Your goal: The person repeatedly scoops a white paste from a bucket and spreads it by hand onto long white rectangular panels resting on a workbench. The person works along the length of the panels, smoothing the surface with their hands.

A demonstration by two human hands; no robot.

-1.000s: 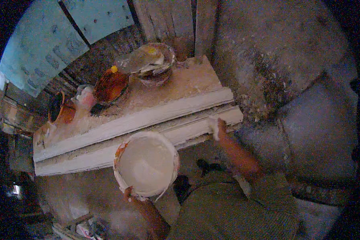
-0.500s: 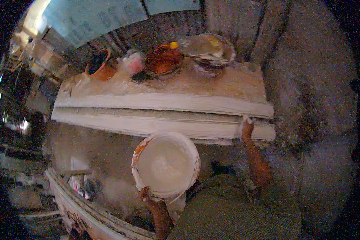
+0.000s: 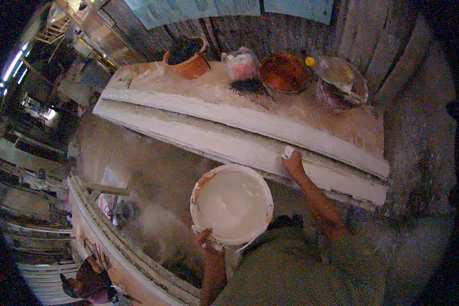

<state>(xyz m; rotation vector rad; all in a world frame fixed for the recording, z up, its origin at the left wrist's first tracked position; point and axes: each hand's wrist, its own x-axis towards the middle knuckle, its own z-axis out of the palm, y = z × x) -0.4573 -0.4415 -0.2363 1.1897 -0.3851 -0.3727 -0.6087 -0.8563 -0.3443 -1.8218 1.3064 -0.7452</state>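
Note:
A round bucket (image 3: 232, 204), its rim smeared white, holds a pale, creamy liquid. My left hand (image 3: 207, 240) is closed on the near-left side of the rim. On the bench in front of me lie two long white moulding strips, with a dark gap between them. My right hand (image 3: 294, 163) is closed round a small white wad (image 3: 289, 152), whose kind I cannot make out. It rests at the nearer strip (image 3: 229, 143), right of its middle. The farther strip (image 3: 199, 109) has a whitened surface too.
Along the bench's back stand an orange pot (image 3: 191, 64), a clear bag with pink contents (image 3: 241, 65), a reddish-brown basin (image 3: 284, 74) and a whitened tub (image 3: 341, 81). A long curved panel (image 3: 120, 255) runs along the lower left, near another person (image 3: 89, 280).
My right hand has moved left along the nearer strip, away from its right end. The view has turned, so the strips now slant down to the right. My left hand still grips the bucket.

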